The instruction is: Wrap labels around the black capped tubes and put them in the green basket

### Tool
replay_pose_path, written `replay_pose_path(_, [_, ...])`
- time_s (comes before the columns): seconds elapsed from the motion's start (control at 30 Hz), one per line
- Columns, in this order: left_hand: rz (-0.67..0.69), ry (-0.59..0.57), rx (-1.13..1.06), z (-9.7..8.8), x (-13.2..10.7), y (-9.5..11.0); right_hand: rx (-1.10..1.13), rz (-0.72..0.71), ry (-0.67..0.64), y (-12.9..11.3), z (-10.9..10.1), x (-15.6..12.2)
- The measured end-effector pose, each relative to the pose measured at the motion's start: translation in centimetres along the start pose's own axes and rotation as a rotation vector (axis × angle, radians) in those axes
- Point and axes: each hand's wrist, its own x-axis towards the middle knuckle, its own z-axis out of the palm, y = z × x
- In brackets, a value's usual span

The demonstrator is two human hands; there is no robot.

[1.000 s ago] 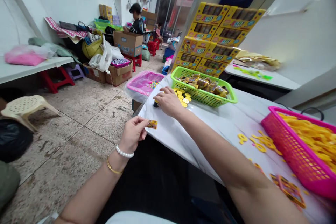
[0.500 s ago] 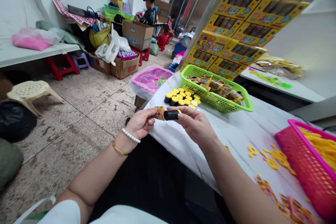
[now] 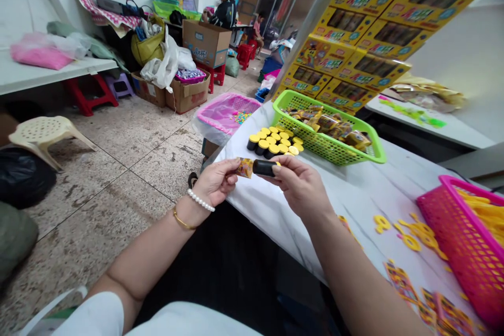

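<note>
a small black cylinder with a yellow cap (image 3: pixel 264 168) is pinched sideways in the fingers of the right hand (image 3: pixel 301 186), and a small printed sticker (image 3: pixel 244 167) is held against its open end by the thumb and forefinger of the left hand (image 3: pixel 214 182) — both hands are closed on their pieces, just over the near corner of the white table (image 3: pixel 354 194). judging by what lies about, only a part of the work is done: a cluster of yellow-capped black cylinders (image 3: pixel 274 142) stands upright beside the green basket (image 3: pixel 326 139) (whether these are finished or waiting cannot be told), and the basket holds wrapped packets. loose yellow plastic pieces (image 3: pixel 409 231) and a pink basket (image 3: pixel 460 252) of more are well apart to the right. the table edge runs directly under the hands — beyond it the floor is open, with a pink bin (image 3: pixel 226 115) near the far corner.
</note>
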Motion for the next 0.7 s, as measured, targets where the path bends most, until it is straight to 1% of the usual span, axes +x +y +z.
replay_pose_path(0.1, [0.016,-0.005,-0.005,0.26,-0.09,-0.10,0.033,0.026,0.012,0.24,0.05,0.12])
replay_pose_path(0.2, [0.012,-0.011,-0.001,0.45,-0.13,-0.15,-0.011,0.025,0.021,0.27,0.35,-0.04])
replay_pose_path(0.27, [0.001,-0.019,-0.007,0.46,-0.04,-0.18,-0.074,-0.018,0.043,0.21,0.59,-0.27])
replay_pose_path(0.4, [0.002,-0.024,0.003,0.38,0.09,-0.28,-0.208,-0.149,0.115,0.47,0.92,-0.69])
replay_pose_path(0.5, [0.082,-0.004,0.074,0.35,-0.16,-0.42,-0.261,-0.204,0.163,0.90,0.95,-0.82])
replay_pose_path(0.6, [0.188,-0.003,0.133,0.28,-0.57,-0.48,-0.200,-0.186,0.116,0.91,0.82,-0.83])
replay_pose_path(0.7, [0.190,-0.048,0.146,0.12,-0.78,-0.39,-0.143,-0.184,0.042,0.43,0.66,-0.85])
